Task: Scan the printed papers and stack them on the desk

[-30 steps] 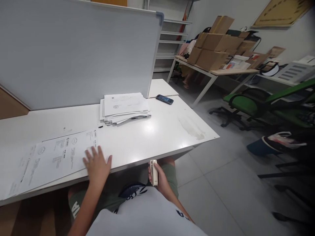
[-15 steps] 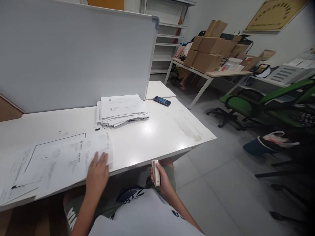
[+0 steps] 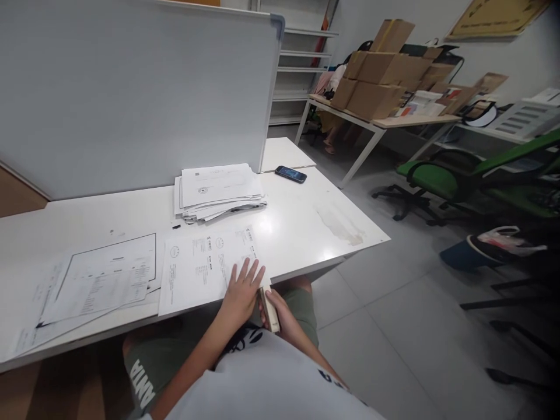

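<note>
My left hand [image 3: 242, 289] lies flat with fingers spread on the right part of a printed sheet of paper [image 3: 188, 274] at the table's front edge. Just beside it, my right hand [image 3: 280, 312] is wrapped round a cream-coloured stapler [image 3: 269, 312]. The stapler's front end meets the paper's right-hand corner; whether the paper sits between its jaws I cannot tell. Further left lie several loose printed sheets [image 3: 109, 274], overlapping one another. Behind the sheet under my hand rests a thick stack of papers [image 3: 219, 189].
A phone [image 3: 290, 174] lies near the back right of the white table [image 3: 301, 233]. A whiteboard [image 3: 144, 99] stands along the back. To the right are a green chair [image 3: 437, 178], a blue bin [image 3: 464, 254] and cardboard boxes [image 3: 376, 93] on another table.
My left hand has slid the printed sheet right, away from the loose sheets, up to the stapler. My right hand still holds the stapler, now tilted against the paper's corner.
</note>
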Available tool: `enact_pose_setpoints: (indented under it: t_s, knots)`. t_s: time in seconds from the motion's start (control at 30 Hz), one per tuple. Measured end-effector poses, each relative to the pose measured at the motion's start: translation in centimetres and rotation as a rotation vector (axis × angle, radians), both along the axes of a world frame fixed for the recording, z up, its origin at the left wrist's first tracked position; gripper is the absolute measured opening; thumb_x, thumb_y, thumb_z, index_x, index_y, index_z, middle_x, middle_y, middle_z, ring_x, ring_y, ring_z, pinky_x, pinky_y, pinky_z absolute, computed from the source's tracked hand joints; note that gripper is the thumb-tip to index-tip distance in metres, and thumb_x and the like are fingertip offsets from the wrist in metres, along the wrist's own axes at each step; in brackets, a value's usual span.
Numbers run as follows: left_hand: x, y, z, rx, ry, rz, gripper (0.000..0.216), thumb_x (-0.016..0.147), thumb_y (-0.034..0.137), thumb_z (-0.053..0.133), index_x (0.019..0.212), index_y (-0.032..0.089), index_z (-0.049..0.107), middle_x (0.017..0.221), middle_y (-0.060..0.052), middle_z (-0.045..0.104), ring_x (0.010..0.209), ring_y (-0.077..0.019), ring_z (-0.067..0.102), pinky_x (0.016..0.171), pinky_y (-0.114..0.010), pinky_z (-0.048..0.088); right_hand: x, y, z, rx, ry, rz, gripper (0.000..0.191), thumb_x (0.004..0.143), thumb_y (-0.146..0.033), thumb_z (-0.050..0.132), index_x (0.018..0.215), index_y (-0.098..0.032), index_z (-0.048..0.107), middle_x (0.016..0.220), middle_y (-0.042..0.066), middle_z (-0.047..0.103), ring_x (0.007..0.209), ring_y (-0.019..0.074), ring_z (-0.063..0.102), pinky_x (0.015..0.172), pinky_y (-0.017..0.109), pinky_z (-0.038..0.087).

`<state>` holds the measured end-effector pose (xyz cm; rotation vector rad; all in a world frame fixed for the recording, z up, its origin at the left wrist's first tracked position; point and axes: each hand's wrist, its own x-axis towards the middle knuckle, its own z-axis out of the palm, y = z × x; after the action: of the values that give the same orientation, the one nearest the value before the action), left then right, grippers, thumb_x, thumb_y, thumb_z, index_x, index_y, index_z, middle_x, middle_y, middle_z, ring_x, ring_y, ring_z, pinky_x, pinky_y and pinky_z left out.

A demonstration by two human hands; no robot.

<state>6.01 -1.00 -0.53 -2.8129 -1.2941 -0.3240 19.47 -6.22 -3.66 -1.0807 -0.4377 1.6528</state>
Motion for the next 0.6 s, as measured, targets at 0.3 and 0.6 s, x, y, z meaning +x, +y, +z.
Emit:
enact_pose_setpoints:
  t_s: [0.3, 0.6]
  knots:
    - [-0.9, -1.9, -2.4, 0.036, 0.042, 0.321, 0.063, 0.087, 0.012, 0.049, 0.147, 0.028, 0.041, 0.155, -0.007, 0.036, 0.144, -0.0397, 0.026, 0.113, -0.065, 0.025, -0.8, 1.1, 2.2, 0.015, -0.033, 0.242, 0.047, 0.074, -0.063, 0.065, 0.074, -0.017, 0.059, 0.052, -0.001, 0.059, 0.038, 0.0089, 0.048, 0.035, 0.019, 0.032]
    - [-1.5, -2.2, -2.2, 0.122, 0.009, 0.219, 0.052, 0.092, 0.021, 0.046, 0.144, 0.024, 0.045, 0.150, -0.006, 0.045, 0.141, -0.0359, 0.034, 0.112, -0.063, 0.029, -2.4, 2.1, 2.3, -0.033, -0.063, 0.156, 0.055, 0.075, -0.067, 0.060, 0.062, -0.014, 0.062, 0.045, 0.003, 0.057, 0.035, 0.0100, 0.047, 0.036, 0.021, 0.032]
